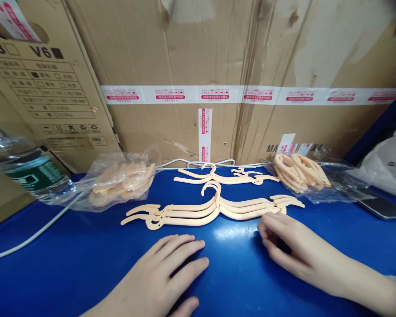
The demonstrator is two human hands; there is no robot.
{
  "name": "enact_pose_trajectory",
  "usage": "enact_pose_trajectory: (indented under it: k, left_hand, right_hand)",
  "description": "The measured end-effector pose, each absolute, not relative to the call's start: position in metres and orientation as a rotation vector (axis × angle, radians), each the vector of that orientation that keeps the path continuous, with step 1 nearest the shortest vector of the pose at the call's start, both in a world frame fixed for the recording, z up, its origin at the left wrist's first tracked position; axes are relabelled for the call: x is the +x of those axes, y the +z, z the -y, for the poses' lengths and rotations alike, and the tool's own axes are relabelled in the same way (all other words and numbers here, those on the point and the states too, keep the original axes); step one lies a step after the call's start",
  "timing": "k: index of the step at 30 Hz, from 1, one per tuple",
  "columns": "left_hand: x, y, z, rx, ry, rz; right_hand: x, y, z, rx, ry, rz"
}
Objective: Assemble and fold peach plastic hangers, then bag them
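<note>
Several cream plastic folding clothes hangers [191,219] lie close together, unfolded, on the blue tabletop, hooks pointing away from me. My left hand [165,273] is open just in front of their left half, fingers spread over the table, holding nothing. Beside the right end of the front hanger, my right hand [293,246] is closed, fingers curled towards the thumb. Its knuckles are very near that hanger end; I cannot tell whether they touch, and anything inside the fingers is hidden. Behind the group lies another unfolded cream hanger [231,179], with small loose cream pieces [239,171] near it.
Clear plastic bags with folded cream hangers lie left [122,182] and right [300,171]. A water bottle [33,171] stands at far left by a white cable [36,235]. A dark phone-like slab [383,204] and a white bag [389,163] are right. Cardboard boxes [171,127] wall the back.
</note>
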State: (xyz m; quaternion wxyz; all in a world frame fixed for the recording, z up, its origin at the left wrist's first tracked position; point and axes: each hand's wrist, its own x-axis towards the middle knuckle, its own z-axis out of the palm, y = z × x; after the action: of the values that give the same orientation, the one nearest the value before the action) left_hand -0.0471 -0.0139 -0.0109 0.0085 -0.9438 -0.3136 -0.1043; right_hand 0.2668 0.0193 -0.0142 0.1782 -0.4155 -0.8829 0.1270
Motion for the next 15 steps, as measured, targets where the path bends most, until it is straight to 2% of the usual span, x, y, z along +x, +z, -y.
enact_pose_trajectory:
  k: [15]
  left_hand:
    - [-0.0463,-0.0108,0.0128,-2.973,-0.344,0.987]
  right_hand:
    - [0.27,-0.0234,-0.0226,-1.106,0.335,2.449]
